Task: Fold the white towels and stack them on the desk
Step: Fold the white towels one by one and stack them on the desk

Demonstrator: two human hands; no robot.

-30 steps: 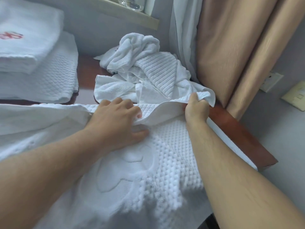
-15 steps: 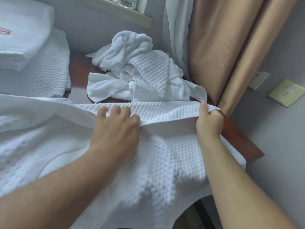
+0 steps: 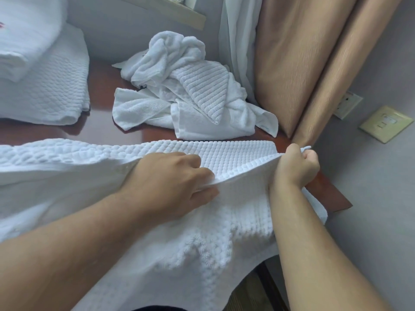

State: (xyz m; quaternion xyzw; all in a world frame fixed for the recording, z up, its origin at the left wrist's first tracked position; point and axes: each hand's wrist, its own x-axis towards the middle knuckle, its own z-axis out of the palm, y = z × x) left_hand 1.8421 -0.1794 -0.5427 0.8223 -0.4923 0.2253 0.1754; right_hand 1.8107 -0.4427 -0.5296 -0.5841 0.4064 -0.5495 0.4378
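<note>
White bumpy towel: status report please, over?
Left hand grips folded edge of white waffle-textured towel. Right hand pinches its corner. Crumpled white towel pile lies beyond, apart.

No word or number can be read here. On the crumpled towel (image 3: 197,86) near the back right corner of the desk (image 3: 105,72), one hanging corner has a small printed tag (image 3: 265,126) close to the right edge of the desk. Its letters are too small to make out. At the back left, the top folded towel (image 3: 27,30) has a small red mark (image 3: 1,24) - the border of the view cuts it, so it cannot be read either. The switch plate (image 3: 386,126) on the wall has no lettering that can be read.
</note>
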